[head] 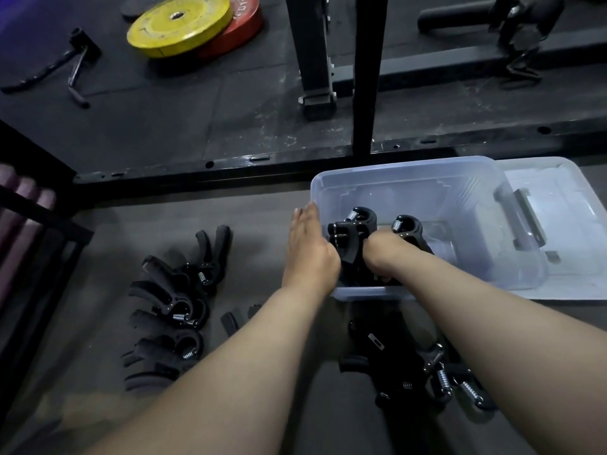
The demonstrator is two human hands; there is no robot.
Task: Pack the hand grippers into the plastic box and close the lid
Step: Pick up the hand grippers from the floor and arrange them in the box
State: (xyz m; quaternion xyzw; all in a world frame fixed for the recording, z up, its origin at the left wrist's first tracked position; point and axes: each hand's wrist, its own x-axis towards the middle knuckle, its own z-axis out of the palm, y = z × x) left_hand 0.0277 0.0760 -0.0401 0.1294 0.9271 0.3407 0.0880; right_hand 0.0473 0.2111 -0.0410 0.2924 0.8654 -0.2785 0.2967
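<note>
A clear plastic box (492, 178) stands open on the dark floor, partly on its clear lid (558, 208), which lies flat to the right. My right hand (382, 254) is down inside the box, fingers curled round the handles of a black hand gripper (407, 226). A second black gripper (353, 231) stands beside it in the box. My left hand (307, 247) lies against the box's left wall with straight fingers; its thumb is hidden. Several loose grippers (170, 310) lie on the floor to the left, and several more (414, 362) lie near me between my forearms.
A black rack upright (364, 73) and a low floor beam (230, 164) stand just behind the box. Yellow (179, 24) and red (244, 31) weight plates lie far left, near a cable handle (77, 60). A dark metal frame (36, 221) borders the left.
</note>
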